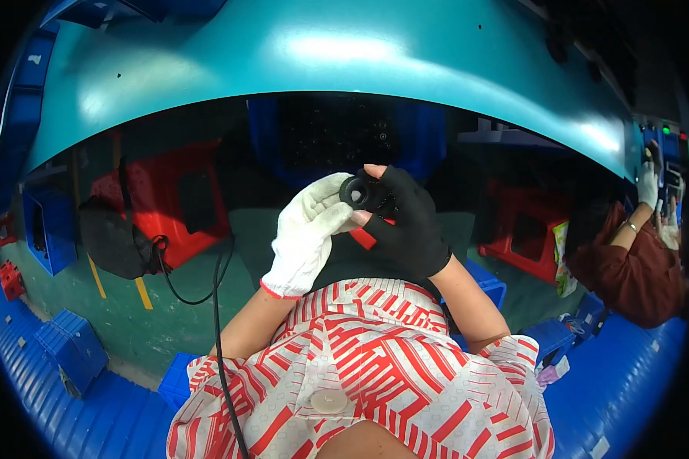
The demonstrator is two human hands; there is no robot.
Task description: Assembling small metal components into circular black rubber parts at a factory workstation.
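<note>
A small black ring-shaped part (345,191) is held up between my hands in front of my body, its round opening facing me. My left hand (308,228), in a white knit glove, pinches the ring's left side. Around its right side close the bare thumb and forefinger of my right hand (406,229), which wears a black fingerless glove. Something red (364,239) shows just below the right hand; what it is, I cannot tell. Beyond my hands stands a blue bin (429,141) holding many small dark parts, some of them ring-like.
A teal tabletop (230,65) curves across the far side. Red stools (149,183) (520,264) stand left and right. A black round cushion-like thing (111,241) and a black cable (217,329) are at left. Blue crates (69,348) sit about. At far right, another person (635,268) works.
</note>
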